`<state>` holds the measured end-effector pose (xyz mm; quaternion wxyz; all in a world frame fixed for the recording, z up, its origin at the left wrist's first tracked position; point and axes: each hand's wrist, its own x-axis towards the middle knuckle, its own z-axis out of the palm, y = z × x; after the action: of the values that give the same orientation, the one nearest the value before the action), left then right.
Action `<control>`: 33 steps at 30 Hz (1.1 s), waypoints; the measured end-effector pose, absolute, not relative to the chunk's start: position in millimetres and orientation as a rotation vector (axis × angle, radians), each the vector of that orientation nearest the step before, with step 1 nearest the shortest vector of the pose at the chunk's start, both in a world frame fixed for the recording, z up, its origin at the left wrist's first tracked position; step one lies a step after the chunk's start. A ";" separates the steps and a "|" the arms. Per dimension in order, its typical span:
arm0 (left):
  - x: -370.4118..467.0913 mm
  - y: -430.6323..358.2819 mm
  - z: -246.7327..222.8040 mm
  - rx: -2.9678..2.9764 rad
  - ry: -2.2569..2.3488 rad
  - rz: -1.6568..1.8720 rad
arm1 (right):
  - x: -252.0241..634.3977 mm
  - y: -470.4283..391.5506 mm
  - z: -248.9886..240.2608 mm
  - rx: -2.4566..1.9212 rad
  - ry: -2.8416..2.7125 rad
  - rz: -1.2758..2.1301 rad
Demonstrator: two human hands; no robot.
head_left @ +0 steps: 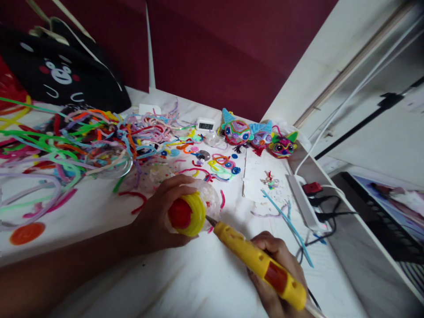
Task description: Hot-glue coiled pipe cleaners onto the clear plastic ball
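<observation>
My left hand (pixel 159 216) curls its fingers round a clear plastic ball (pixel 199 232) that carries a yellow coil (pixel 195 214) of pipe cleaner with a red centre (pixel 179 213). In my right hand (pixel 270 260) is a yellow hot glue gun (pixel 247 249), gripped from behind and below. Its dark nozzle points up and left, close to the right edge of the yellow coil; whether it touches cannot be told. Behind the ball lies a clear, glue-specked piece (pixel 159 172), partly covered by my left hand.
Loose pipe cleaners (pixel 99 137) heap up at the left, beside a black bag (pixel 59 73). Finished colourful animal heads (pixel 236 131) stand at the back near a small digital clock (pixel 205 125). A white power strip (pixel 306 203) with cables runs along the right edge. An orange disc (pixel 27 233) lies front left.
</observation>
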<state>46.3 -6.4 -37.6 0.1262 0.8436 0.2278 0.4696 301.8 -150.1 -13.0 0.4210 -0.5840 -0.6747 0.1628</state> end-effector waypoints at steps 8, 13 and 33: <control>45.8 -7.1 -38.4 2.424 0.688 1.368 | 301.7 -149.8 -12.1 -1.474 -1.690 0.408; 51.5 -7.1 -41.6 2.411 0.612 1.448 | 305.5 -150.8 -17.9 -1.421 -1.601 0.540; 49.6 -5.6 -42.2 2.367 0.641 1.416 | 301.0 -157.7 17.2 -1.535 -1.196 0.816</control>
<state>49.6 -5.6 -42.2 0.1542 0.8260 0.2237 0.4939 301.0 -157.7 17.2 0.4933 -0.6328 -0.4930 0.3364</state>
